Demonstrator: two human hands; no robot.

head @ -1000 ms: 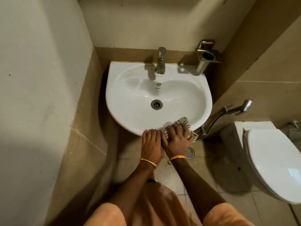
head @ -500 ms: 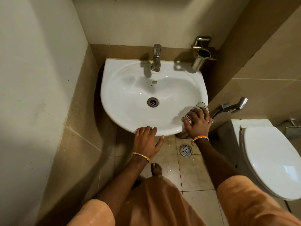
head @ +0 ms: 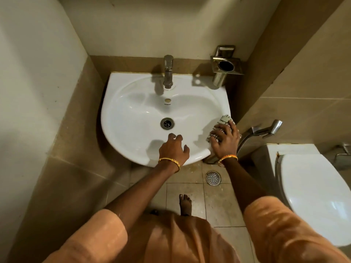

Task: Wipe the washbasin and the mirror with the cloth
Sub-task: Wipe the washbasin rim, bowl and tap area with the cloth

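A white washbasin [head: 133, 114] hangs on the back wall, with a metal tap [head: 168, 73] at its rear and a drain [head: 167, 123] in the bowl. My right hand [head: 225, 140] presses a white cloth with dark stripes [head: 224, 120] flat against the basin's right rim. My left hand [head: 173, 149] hovers over the front of the bowl, fingers spread, holding nothing. No mirror is in view.
A metal holder [head: 226, 66] is fixed to the wall at the basin's back right. A hand spray [head: 266, 130] sticks out to the right. A white toilet [head: 313, 196] stands at the right. A floor drain [head: 213, 178] and my bare foot [head: 185, 205] are below.
My right hand slid the cloth from the front rim round to the right rim. My left hand left the front edge and lifted over the bowl.
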